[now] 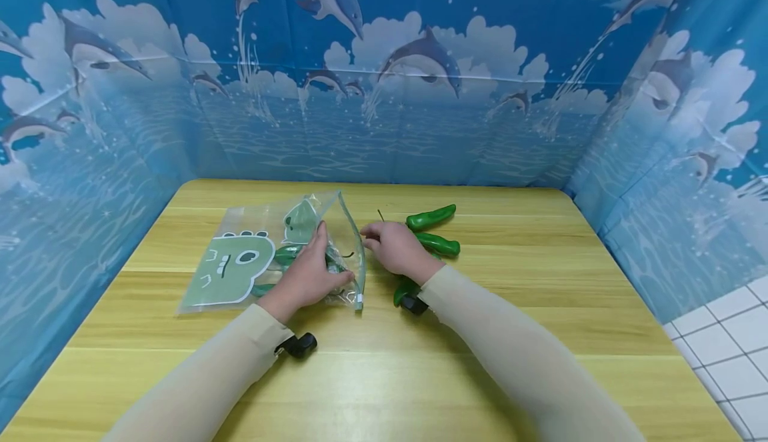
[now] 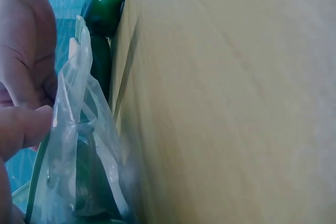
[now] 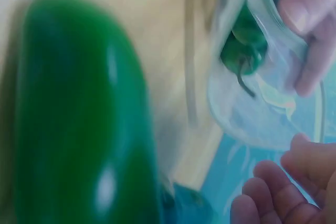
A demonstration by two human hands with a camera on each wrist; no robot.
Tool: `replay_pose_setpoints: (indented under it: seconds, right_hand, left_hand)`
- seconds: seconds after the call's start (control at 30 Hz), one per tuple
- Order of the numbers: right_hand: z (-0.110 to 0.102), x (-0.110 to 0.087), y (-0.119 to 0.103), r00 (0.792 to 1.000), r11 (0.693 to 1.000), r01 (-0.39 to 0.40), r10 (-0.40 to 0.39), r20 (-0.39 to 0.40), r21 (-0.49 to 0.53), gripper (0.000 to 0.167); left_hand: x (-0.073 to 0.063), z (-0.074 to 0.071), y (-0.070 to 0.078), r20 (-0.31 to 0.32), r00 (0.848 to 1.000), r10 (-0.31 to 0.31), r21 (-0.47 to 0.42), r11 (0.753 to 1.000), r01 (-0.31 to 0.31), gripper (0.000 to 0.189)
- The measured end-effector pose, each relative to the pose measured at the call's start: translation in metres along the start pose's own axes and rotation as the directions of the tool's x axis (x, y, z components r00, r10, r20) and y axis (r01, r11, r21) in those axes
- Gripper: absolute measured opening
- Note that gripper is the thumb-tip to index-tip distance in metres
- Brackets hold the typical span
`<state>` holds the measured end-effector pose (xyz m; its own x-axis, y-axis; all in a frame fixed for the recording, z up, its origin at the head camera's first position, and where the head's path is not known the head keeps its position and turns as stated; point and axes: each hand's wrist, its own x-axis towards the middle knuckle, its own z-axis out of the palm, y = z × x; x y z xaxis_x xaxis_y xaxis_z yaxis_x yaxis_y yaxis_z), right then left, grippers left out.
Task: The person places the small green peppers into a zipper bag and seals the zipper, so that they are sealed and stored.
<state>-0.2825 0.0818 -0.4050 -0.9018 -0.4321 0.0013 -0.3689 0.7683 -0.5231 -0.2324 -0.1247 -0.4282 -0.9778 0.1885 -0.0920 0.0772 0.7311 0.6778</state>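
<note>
A clear zip bag [image 1: 240, 219] with green cartoon prints lies on the table, its mouth parted toward the right. Inside it are several green peppers [image 3: 244, 59]. My left hand [image 1: 309, 275] grips the near side of the bag by its mouth, thumb pointing right. At the far lip, my right hand [image 1: 393, 245] has its fingers curled, thumb and index fingertip at the bag's edge; they appear to pinch it. Loose green peppers [image 1: 432, 218] lie beside and beneath the right wrist. One pepper [image 3: 79, 114] looms large and blurred in the right wrist view.
The wooden table [image 1: 528, 335] stretches beneath both forearms. A blue dolphin-print curtain [image 1: 384, 142] hangs behind the table and along its sides. White floor tiles [image 1: 729, 335] show at the lower right. Each wrist carries a small black camera [image 1: 300, 345].
</note>
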Motion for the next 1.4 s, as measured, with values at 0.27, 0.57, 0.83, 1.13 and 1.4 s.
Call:
replay_pose_setpoints:
  seconds: [0.27,0.57,0.83,1.13,1.4]
  right_hand:
    - [-0.028,-0.009,0.017,0.999,0.999,0.004,-0.002,-0.039,0.034,0.053]
    - [-0.044,-0.016,0.048,0.999,0.998,-0.006,0.008,-0.033,0.069,0.062]
    - [-0.050,-0.021,0.073,1.000,0.999,-0.021,0.021,-0.004,0.048,0.060]
    - [-0.054,-0.024,0.094,0.999,0.999,-0.035,0.035,0.017,-0.010,0.062]
    - [-0.054,-0.029,0.108,0.997,0.997,-0.064,0.066,0.036,-0.040,0.064]
  left_hand:
    - [0.000,0.002,0.000,-0.007,1.000,0.007,0.061,0.998,-0.006,0.123]
    - [-0.003,0.001,-0.001,-0.014,1.000,0.017,0.049,0.999,-0.016,0.118]
    - [-0.004,0.001,-0.001,-0.020,0.999,0.030,0.048,0.998,-0.029,0.114]
    - [-0.003,0.002,-0.001,-0.030,0.999,0.036,0.043,0.998,-0.035,0.116]
    - [-0.002,0.003,-0.001,-0.042,0.998,0.039,0.048,0.998,-0.037,0.116]
